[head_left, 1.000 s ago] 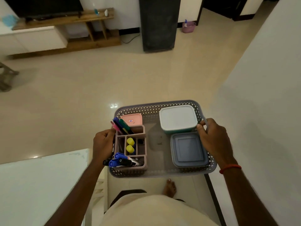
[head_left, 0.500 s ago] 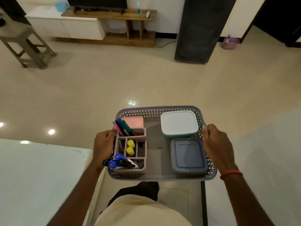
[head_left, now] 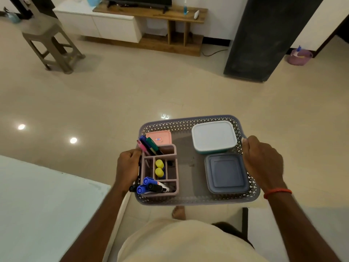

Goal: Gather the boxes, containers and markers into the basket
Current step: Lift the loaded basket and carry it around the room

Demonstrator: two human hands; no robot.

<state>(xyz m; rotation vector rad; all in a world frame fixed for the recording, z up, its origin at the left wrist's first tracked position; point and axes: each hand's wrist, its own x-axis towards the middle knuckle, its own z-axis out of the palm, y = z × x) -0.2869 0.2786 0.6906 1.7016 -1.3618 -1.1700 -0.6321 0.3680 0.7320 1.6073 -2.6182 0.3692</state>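
Beige glossy floor (head_left: 132, 95), wooden TV unit (head_left: 151, 14) and grey stool (head_left: 51, 40) at far side, white tabletop (head_left: 37, 205) at lower left. Above floor: basket (head_left: 188, 121), carried level. Left hand (head_left: 128, 167) on left rim, fingers curled over edge; right hand (head_left: 262, 163) on right rim, fingers wrapped round it, red thread (head_left: 277, 191) at wrist. Inside, left: pink organiser (head_left: 171, 172) with markers (head_left: 149, 145) upright at back, yellow-capped pair (head_left: 159, 168) mid, blue-capped ones (head_left: 149, 186) leaning at front; pink box (head_left: 160, 137) behind. Inside, right: white-lidded container (head_left: 214, 137) at back, grey-blue container (head_left: 226, 173) just in front.
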